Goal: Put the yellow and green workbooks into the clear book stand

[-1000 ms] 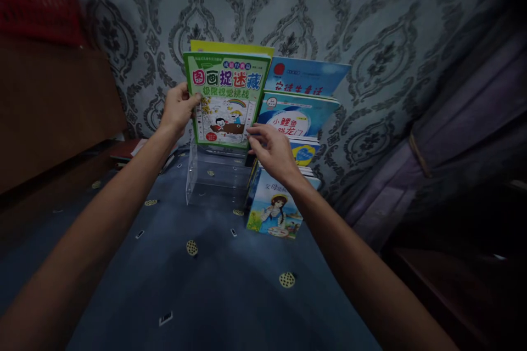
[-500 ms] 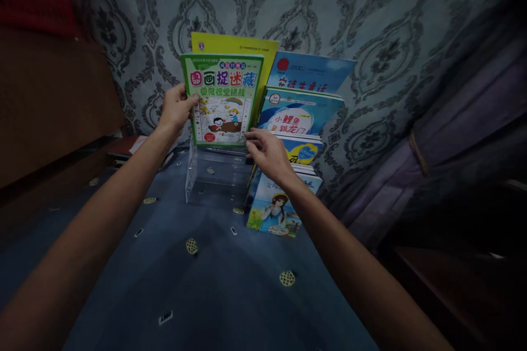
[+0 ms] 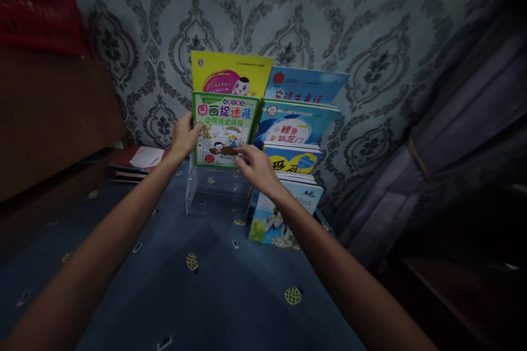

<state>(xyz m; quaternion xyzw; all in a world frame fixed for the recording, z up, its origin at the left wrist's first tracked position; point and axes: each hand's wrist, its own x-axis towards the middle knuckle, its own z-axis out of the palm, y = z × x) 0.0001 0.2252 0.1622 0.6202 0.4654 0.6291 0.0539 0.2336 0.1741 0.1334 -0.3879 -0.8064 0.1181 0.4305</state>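
Observation:
A green-bordered children's book (image 3: 224, 112) stands upright, leaning back, in a clear acrylic stepped stand (image 3: 191, 189). My left hand (image 3: 185, 134) grips its left edge, thumb on the front cover and fingers behind. Against the lower right of that cover rest the fingertips of my right hand (image 3: 259, 169), fingers stretched out and not wrapped round it. Behind rises a taller yellow book (image 3: 230, 68), its lower part hidden. To the right, tiers hold a blue book (image 3: 307, 85), a carp story book (image 3: 296, 123), a blue and yellow book (image 3: 296, 159) and a light-blue book (image 3: 267, 225).
The stand sits on a dark blue patterned cloth (image 3: 156, 285) against a wallpapered wall (image 3: 222, 5). At left are a brown wooden panel (image 3: 53, 120), a red plastic basket (image 3: 37, 5) and a stack of books with paper (image 3: 144, 158). A tied purple curtain (image 3: 391, 203) hangs at right.
The green-bordered book has gone down and back, uncovering more of the yellow book. My right hand has shifted from its right edge onto the cover. The view has tilted up slightly.

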